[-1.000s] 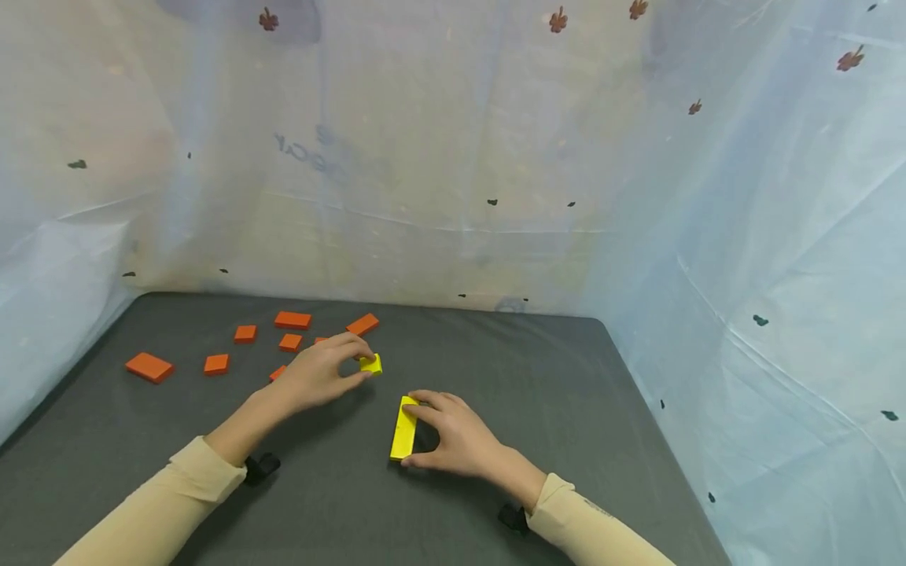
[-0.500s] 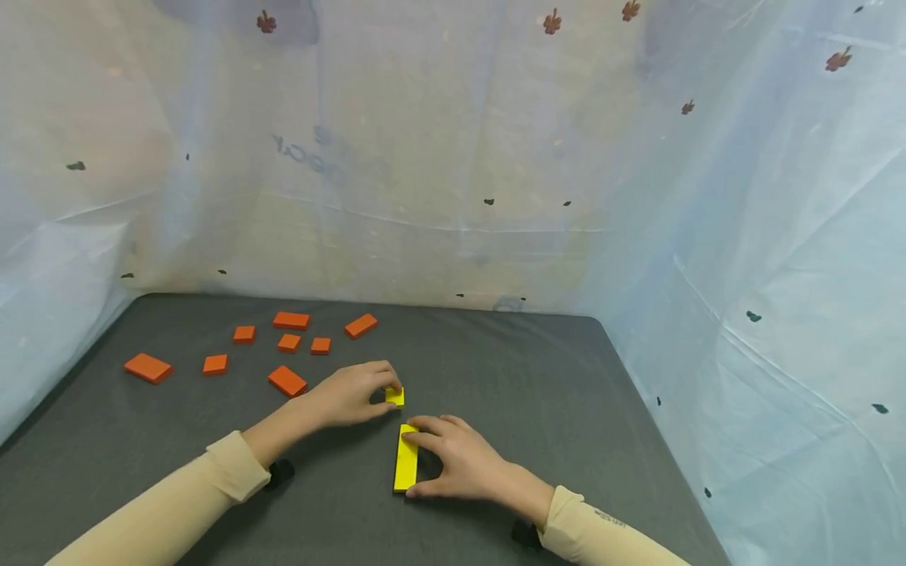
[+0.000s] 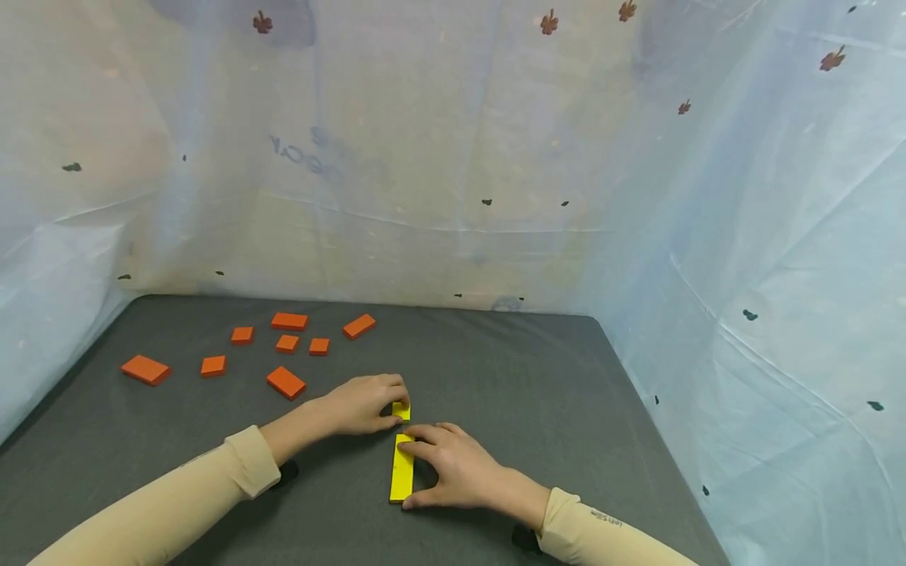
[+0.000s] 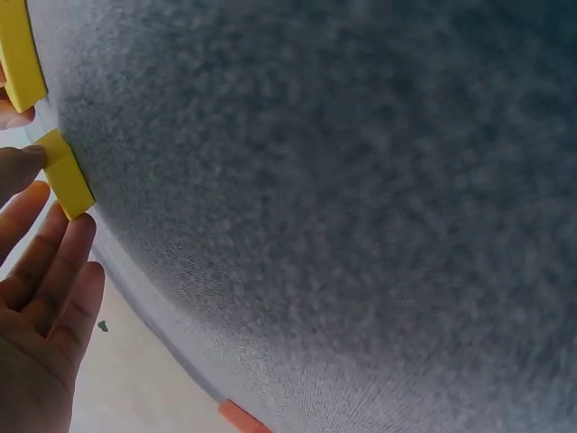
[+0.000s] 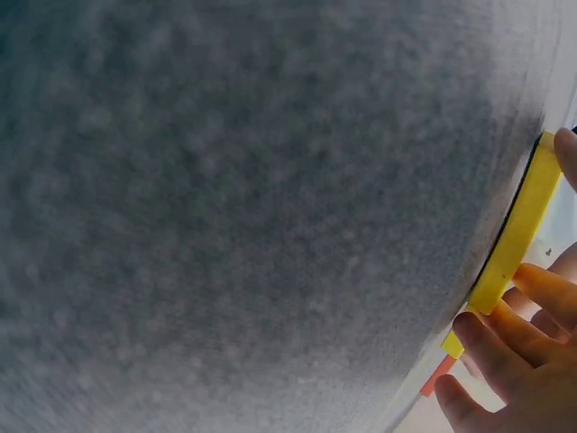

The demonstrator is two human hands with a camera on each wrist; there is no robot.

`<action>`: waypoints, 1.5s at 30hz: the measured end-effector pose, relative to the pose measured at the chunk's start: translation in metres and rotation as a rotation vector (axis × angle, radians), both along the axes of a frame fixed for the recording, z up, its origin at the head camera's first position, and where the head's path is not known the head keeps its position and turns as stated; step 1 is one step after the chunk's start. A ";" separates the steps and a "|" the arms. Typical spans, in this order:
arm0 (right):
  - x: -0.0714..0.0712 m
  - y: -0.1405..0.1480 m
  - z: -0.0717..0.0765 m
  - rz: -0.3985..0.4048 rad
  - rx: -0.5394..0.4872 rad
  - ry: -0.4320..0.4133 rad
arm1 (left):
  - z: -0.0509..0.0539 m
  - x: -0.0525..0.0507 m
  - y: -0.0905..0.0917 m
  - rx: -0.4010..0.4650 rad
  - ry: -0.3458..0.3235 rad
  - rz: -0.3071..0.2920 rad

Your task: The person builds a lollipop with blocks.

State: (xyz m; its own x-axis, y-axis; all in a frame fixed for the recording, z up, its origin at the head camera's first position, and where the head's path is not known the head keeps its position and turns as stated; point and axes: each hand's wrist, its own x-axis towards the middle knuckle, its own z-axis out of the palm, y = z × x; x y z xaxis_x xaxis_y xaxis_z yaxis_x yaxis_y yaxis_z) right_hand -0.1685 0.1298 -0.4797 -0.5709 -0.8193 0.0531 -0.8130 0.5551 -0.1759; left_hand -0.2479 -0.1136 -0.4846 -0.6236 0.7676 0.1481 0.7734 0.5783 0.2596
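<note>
In the head view my left hand pinches a small yellow block between thumb and fingers. Just below it, a long yellow block lies lengthwise away from me, with my right hand gripping it by its two ends. A narrow gap separates the blocks. The left wrist view shows the small block between thumb and fingertips of the left hand, beside one end of the long block. In the right wrist view the long block sits between thumb and fingers of the right hand.
Several orange blocks, some square and some oblong, lie scattered on the back left of the dark grey table. Pale plastic sheeting hangs behind the table and along its right side.
My left hand has carried the small yellow block right and toward me, close to the far end of the long one. My right hand has drawn the long block nearer to me.
</note>
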 end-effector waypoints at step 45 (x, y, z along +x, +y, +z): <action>0.005 -0.001 0.003 -0.048 -0.037 0.023 | -0.011 0.000 -0.005 0.140 -0.235 0.031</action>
State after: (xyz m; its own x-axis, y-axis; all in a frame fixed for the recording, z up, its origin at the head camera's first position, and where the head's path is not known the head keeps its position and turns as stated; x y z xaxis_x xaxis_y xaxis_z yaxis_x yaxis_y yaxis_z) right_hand -0.1630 0.1288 -0.4771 -0.6076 -0.7884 0.0967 -0.7898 0.5868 -0.1785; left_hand -0.2479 -0.1189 -0.4958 -0.6760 0.7300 0.1004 0.6654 0.5462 0.5089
